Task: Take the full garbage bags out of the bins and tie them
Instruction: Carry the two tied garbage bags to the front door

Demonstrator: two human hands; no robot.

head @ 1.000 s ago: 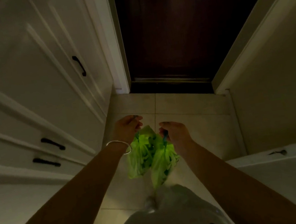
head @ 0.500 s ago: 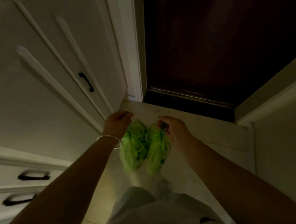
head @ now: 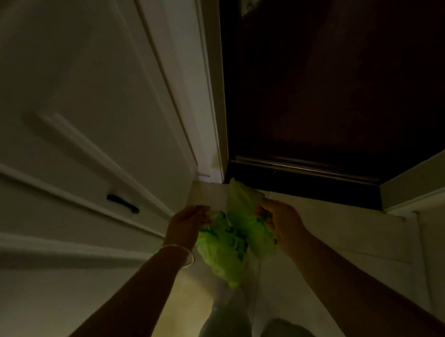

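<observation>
Both my hands, left [head: 187, 221] and right [head: 279, 219], pinch green bag [head: 227, 249] top; cross ends, pull knot snug.

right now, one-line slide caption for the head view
Both hands, left hand and right hand, hold green garbage bags before a dark door.

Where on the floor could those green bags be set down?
Bare floor lies right of the right hand, between the dark door and the white panel. A narrow strip by the white cabinet is free too. Below the green bags, the person's legs crowd it.
</observation>
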